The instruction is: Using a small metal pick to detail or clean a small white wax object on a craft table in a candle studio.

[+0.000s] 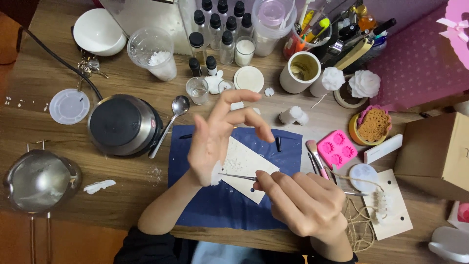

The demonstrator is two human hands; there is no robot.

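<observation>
Tweezers (pixel 238 176) in right hand (pixel 305 201) grip touch white wax piece (pixel 215 173) on left palm (pixel 211 142).

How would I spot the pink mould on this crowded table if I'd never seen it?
Start at the dark blue mat under the hands in the middle of the wooden table. Just off the mat's right edge, beyond a pink-handled brush, lies the pink mould. It is the only flat, bright pink square there, with flower-shaped hollows.

Left hand (pixel 215 139): raised with fingers spread, a small white wax piece (pixel 216 173) on the heel of the palm.
Right hand (pixel 305 200): pinching thin metal tweezers (pixel 237 176) — tips at the wax piece.
Beneath: white card (pixel 249 168) on a blue mat (pixel 224 205).
Left of mat: black hotplate (pixel 122 124) — spoon (pixel 168 124) beside it.
</observation>
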